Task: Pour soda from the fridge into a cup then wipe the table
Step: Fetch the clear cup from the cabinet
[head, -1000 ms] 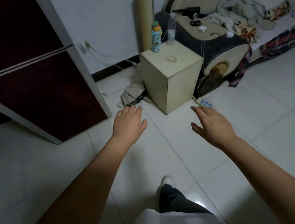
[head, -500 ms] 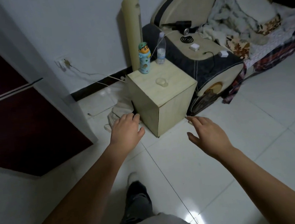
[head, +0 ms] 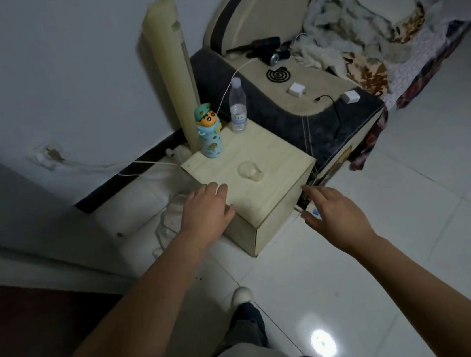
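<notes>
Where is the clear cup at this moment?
In the head view, the clear cup sits on the small cabinet, nearer than the cartoon bottle, beyond the left hand.

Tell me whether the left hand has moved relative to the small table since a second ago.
Yes. The left hand advanced from over the floor tiles to above the small table's near-left corner.

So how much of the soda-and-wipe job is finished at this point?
Very little looks done. The clear cup on the small table looks empty, and no soda is in sight; the only bottles there are a water bottle and a cartoon bottle. The left hand and right hand are both open and empty near the table. Fetching soda, pouring and wiping all remain.
</notes>
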{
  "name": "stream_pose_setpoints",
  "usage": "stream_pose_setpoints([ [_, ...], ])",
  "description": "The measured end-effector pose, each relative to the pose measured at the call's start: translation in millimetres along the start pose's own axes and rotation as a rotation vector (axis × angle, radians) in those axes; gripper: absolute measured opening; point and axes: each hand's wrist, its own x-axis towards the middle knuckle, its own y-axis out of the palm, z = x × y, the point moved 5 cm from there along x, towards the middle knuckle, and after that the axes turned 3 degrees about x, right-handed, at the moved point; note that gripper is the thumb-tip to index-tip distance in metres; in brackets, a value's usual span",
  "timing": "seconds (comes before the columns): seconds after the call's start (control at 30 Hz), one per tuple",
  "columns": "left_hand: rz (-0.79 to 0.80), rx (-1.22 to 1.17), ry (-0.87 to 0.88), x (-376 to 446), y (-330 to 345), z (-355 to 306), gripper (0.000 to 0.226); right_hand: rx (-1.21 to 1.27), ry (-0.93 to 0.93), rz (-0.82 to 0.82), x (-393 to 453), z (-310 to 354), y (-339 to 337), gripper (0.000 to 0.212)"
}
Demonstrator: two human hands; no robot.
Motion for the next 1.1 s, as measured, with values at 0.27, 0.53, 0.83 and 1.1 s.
stream_pose_setpoints([
  [0.27, 0.076, 0.021, 0.073, 98.3, 0.9, 12.5, 0.047, 0.082, 0.039, -0.016, 80.9, -16.8, 5.6, 0.053],
  [0.53, 0.104, -0.09, 0.023, 136.5, 29.5, 20.1, 0.051, 0.246, 0.062, 0.036, 128.9, -45.4, 27.9, 0.059],
  [0.83, 0.192, -0.21, -0.028, 176.3, 121.1, 19.2, 0.058, 0.63, 0.233, 0.14, 189.0, -90.8, 109.8, 0.075],
  [1.1, 0.286, -0.211, -0.07, 204.8, 226.0, 19.4, 0.064, 0.819, 0.305, 0.148, 243.5, -121.7, 200.6, 0.083],
])
